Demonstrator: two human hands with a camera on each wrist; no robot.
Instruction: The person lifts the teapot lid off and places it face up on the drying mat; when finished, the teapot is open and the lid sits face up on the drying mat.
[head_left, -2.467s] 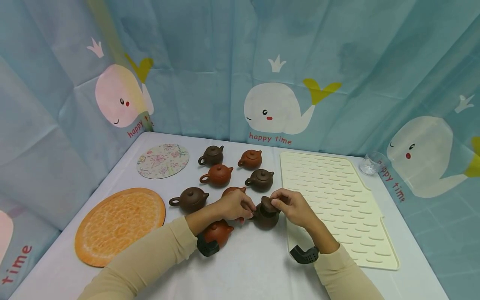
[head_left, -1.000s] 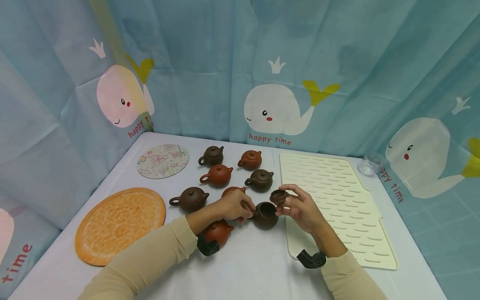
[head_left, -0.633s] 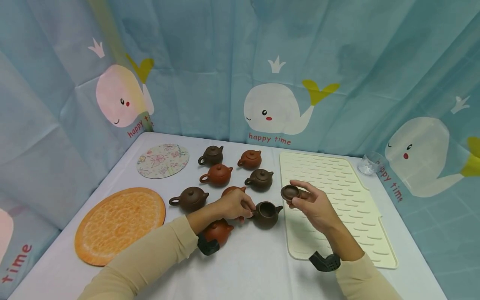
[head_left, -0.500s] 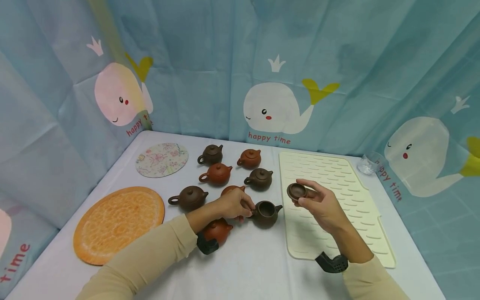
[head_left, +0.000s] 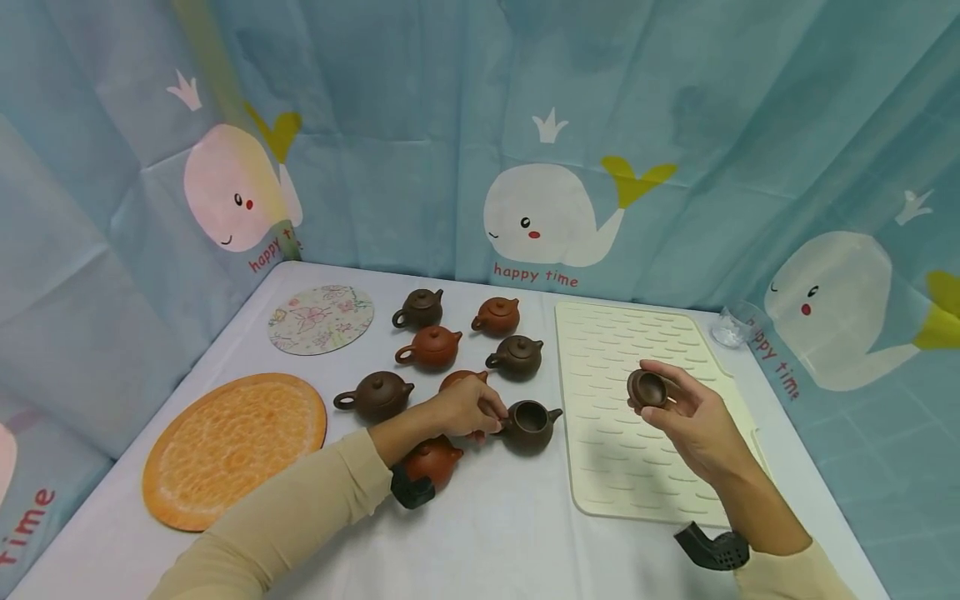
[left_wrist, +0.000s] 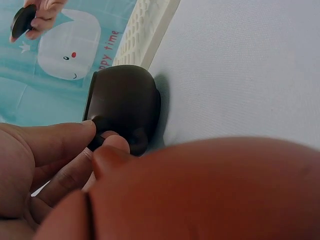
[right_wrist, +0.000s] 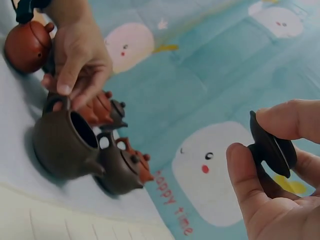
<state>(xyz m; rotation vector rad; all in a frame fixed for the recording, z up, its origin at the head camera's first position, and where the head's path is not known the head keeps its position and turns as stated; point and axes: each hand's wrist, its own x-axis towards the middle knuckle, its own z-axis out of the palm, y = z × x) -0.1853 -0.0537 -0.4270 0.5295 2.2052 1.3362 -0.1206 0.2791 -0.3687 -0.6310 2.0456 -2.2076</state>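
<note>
A dark brown clay teapot stands uncovered on the white table, its round mouth facing up. My left hand pinches its handle between thumb and fingers, which the left wrist view shows at the dark teapot. Raised above the cream mat, my right hand holds the teapot's lid with its hollow underside turned toward the head camera. In the right wrist view, thumb and fingers pinch the lid from both sides. A reddish teapot sits under my left wrist.
More lidded teapots, dark brown and reddish, stand left and behind. A cream ridged mat lies to the right, with a clear glass cup beyond it. An orange round mat and a floral round mat lie left.
My right hand has lifted the lid off the dark teapot, turned it over and carried it right, over the cream mat. My left hand has kept its hold on the handle.
</note>
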